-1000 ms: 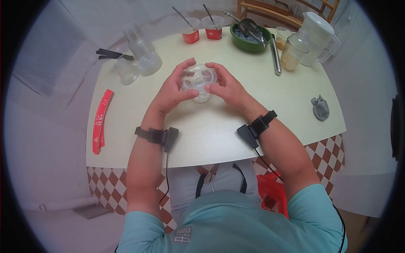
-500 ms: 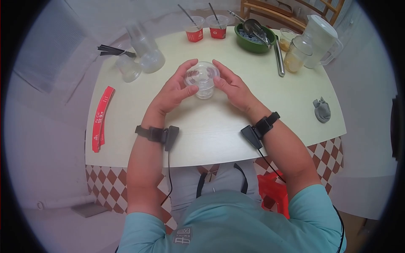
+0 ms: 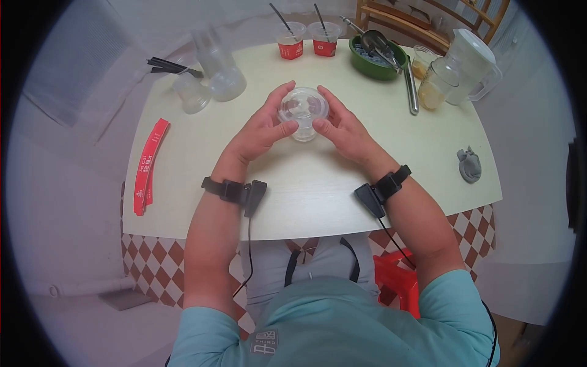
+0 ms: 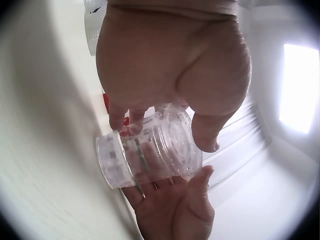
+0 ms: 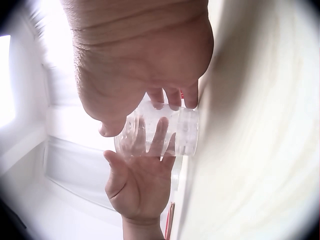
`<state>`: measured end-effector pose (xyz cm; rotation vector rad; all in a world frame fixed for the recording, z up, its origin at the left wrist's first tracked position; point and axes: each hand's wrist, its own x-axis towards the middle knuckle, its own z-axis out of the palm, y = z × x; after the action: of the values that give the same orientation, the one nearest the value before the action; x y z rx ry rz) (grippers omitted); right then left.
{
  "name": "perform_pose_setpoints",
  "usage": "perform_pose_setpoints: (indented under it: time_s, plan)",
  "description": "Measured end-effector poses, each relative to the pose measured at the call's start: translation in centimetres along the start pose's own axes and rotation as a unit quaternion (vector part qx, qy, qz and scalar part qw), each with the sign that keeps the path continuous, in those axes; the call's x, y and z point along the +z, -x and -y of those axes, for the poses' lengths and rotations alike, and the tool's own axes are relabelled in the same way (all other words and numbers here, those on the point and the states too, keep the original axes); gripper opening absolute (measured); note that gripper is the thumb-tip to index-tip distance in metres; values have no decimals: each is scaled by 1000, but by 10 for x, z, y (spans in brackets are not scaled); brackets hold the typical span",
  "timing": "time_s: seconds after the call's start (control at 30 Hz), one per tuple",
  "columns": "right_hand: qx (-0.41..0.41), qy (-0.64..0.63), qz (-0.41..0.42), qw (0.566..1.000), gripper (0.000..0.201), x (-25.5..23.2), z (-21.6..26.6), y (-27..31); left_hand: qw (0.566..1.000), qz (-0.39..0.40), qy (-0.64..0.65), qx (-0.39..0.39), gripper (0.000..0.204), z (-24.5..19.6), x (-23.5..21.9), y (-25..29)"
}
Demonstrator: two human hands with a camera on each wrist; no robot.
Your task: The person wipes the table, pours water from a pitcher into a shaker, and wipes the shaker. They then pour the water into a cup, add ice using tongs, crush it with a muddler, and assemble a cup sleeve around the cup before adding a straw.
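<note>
A clear plastic cup [image 3: 305,133] with a clear lid [image 3: 304,104] stands upright on the table, between both hands. My left hand [image 3: 260,129] holds its left side, thumb at the near rim of the lid and fingers curving along the far side. From the right, my right hand [image 3: 347,136] holds it the same way, its thumb by the lid's near right edge. Through the transparent wall of the cup [image 5: 150,127], the opposite hand's fingers show in the right wrist view. In the left wrist view the lidded cup [image 4: 145,155] appears sideways between both palms.
Two red-banded cups [image 3: 290,49] with black straws stand at the back. Further right are a green basin [image 3: 373,68] with a scoop, a metal tool [image 3: 411,92], a glass jar and a pitcher [image 3: 471,61]. Clear cups [image 3: 227,84], red paper strips [image 3: 147,171] and a grey cloth [image 3: 469,165] lie around.
The head view has shifted slightly, so everything on the table appears further right. My right thumb has moved outward and down from the lid's near part to its near right edge.
</note>
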<state>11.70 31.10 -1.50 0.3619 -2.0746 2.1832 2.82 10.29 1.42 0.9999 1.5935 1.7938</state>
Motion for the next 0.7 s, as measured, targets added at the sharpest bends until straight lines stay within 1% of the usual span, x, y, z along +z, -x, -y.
perform_pose_setpoints:
  time_s: [0.07,0.13,0.17,0.2,0.23,0.27,0.33,0.4,0.43,0.47,0.53,0.6,0.63,0.7]
  plan:
    - [-1,-1,1,1000,91,0,0,0,1000,4,-16,-2,99,-1,-2,0]
    - [-18,-12,-10,1000,84,0,-5,-1,999,8,-32,-5,96,-1,-3,-1]
    - [-18,-11,-9,1000,84,-1,-6,-2,995,-12,-102,10,96,1,-4,-2]
    - [-20,-3,-18,1000,79,-2,-8,-2,984,-31,-173,25,97,2,-5,-3]
    - [-22,4,-28,999,75,-3,-9,-3,984,-32,-173,26,97,3,-6,-4]
    - [-22,5,-27,999,75,-3,-7,-3,985,-31,-170,25,94,3,-6,-4]
    - [-6,27,-48,998,69,-2,-4,-2,985,-31,-168,24,91,5,-7,-4]
    - [7,45,-56,997,67,-4,-3,-3,994,-42,-101,27,94,6,-3,-4]
    - [21,64,-63,996,66,-6,-3,-3,994,-42,-101,26,94,8,-4,-4]
    - [21,63,-63,996,66,-8,-5,-4,993,-41,-112,20,94,10,-5,-6]
    - [7,111,-61,992,67,-11,-11,-6,992,-42,-122,15,94,12,-7,-7]
    - [3,111,-56,992,69,-1,-1,-1,980,-47,-194,22,93,5,-2,-6]
    - [-1,111,-52,992,71,3,3,1,980,-47,-194,22,93,6,-1,-6]
    - [2,108,-41,993,72,2,3,0,977,-53,-202,33,102,9,0,-6]
